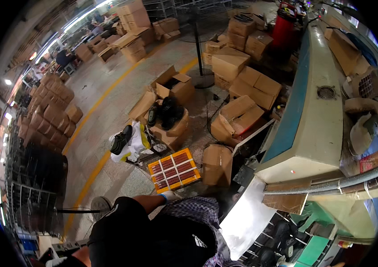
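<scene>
My left forearm comes out of a black sleeve at the lower edge. It ends in my left hand [170,196], which wears a pale glove with a blue cuff. The hand is just below the near edge of an orange frame [175,171] with white crossbars and reddish-brown rows. Its fingers are too small and partly hidden, so I cannot tell whether they grip anything. A plaid cloth garment [194,212] lies beside the hand, over my front. My right hand does not show clearly. At the lower right, black shoes [283,238] rest on a metal rack.
Beyond the frame, a black shoe [121,140] lies on white and yellow wrapping. An open carton [171,133] has several black shoes on top. More cartons [238,118] crowd toward a long pale machine [318,124] on the right. A fan pole [198,44] stands farther back.
</scene>
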Demonstrator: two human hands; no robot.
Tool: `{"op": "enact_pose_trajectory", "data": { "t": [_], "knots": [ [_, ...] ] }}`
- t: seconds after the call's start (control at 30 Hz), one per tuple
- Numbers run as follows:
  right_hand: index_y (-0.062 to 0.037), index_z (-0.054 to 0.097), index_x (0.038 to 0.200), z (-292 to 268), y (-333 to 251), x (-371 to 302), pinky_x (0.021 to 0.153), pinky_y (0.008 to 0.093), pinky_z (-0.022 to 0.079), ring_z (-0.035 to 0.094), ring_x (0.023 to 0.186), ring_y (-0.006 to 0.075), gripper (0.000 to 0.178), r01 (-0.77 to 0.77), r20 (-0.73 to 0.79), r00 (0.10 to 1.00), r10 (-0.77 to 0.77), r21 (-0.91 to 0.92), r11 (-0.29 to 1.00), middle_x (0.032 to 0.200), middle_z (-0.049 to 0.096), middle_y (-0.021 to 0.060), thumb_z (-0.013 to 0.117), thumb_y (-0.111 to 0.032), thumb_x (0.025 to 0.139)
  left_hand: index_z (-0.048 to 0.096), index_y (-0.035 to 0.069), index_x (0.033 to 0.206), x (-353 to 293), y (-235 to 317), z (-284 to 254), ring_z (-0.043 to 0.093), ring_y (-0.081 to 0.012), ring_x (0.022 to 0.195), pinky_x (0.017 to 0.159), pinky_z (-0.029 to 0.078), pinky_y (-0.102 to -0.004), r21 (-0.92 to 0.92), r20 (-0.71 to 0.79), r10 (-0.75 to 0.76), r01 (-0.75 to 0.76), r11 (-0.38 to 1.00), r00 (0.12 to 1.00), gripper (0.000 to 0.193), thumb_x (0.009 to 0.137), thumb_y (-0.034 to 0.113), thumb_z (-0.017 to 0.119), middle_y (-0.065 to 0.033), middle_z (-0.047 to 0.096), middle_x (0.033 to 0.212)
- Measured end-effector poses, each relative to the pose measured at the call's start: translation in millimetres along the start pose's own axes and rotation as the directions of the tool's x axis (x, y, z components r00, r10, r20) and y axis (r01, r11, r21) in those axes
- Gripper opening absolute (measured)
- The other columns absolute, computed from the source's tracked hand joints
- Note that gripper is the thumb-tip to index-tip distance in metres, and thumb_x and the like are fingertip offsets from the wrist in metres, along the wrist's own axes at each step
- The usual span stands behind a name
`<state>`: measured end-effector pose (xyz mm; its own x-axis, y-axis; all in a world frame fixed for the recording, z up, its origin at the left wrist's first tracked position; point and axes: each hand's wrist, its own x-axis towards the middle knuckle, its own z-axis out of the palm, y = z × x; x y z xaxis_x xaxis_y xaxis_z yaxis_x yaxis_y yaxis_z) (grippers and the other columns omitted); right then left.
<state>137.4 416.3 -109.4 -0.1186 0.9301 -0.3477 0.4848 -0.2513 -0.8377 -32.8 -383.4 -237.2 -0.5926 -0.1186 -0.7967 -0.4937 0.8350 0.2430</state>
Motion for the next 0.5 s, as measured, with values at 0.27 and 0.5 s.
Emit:
{"op": "enact_pose_trajectory", "data": {
  "t": [0.27,0.5],
  "knots": [
    [0.0014,0.031,0.159,-12,-84,52,0.114,0.0466,0.048,0.049,0.142,0.039,0.114,0.345,0.032,0.922,-0.386,-0.52,0.781,0.154,0.049,0.0248,0.08,-0.063,0.078,0.081,0.005,0.106,0,18,16,0.072,-0.0309,0.092,0.085,0.053,-0.0437,-0.093,0.076,0.103,-0.095,0.991,0.992,0.051,0.1,0.053,0.063,-0.0171,0.078,0.1],
    [0.0035,0.036,0.156,2,-121,106,0.114,0.046,0.047,0.051,0.14,0.0406,0.115,0.672,0.536,0.722,-0.437,-0.694,0.26,0.151,0.052,0.0267,0.085,-0.061,0.073,0.077,0.002,0.115,7,16,14,0.07,-0.0375,0.104,0.092,0.052,-0.047,-0.034,0.108,0.139,-0.136,0.99,0.984,0.06,0.096,0.057,0.063,-0.0214,0.075,0.114]
  ]
}}
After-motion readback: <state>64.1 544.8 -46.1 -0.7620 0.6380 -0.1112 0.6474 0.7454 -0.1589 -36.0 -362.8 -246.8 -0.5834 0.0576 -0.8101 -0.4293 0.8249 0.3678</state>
